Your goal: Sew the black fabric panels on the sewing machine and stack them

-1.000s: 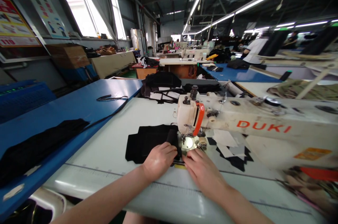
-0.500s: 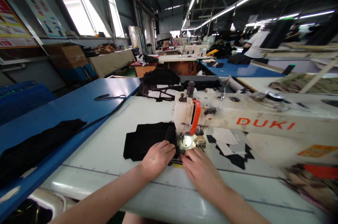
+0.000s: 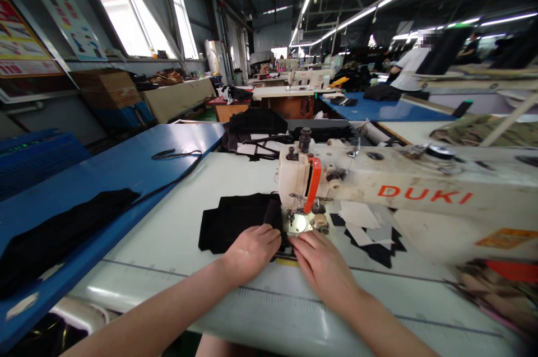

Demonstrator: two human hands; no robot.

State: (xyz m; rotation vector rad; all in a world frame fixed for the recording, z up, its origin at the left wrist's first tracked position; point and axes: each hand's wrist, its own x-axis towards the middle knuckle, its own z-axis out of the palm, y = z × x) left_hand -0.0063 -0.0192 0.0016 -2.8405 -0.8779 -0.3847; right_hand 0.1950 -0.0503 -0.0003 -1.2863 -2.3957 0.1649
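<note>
A black fabric piece (image 3: 235, 219) lies flat on the sewing table, its right edge folded over beside the sewing machine's needle area (image 3: 299, 222). My left hand (image 3: 254, 247) is closed on the folded edge, the fingers bunched and pressing the cloth. Opposite it, my right hand (image 3: 321, 259) has its fingers together and the tips pinched at the cloth's near right corner, just in front of the bright needle plate. The cloth under the fingertips is mostly hidden. Above both hands stands the white sewing machine head (image 3: 294, 177) with an orange lever.
Right of the needle lie white and black scraps (image 3: 365, 228). A blue table (image 3: 168, 144) on the left carries black cloth (image 3: 71, 228) and a strap. More black pieces (image 3: 256, 127) are piled behind the machine. Patterned fabric (image 3: 496, 295) sits at the lower right; a person (image 3: 407, 68) is farther back.
My right hand's fingers have straightened a little and shifted slightly at the cloth's corner. My left hand stays on the folded edge. The view has shifted very slightly.
</note>
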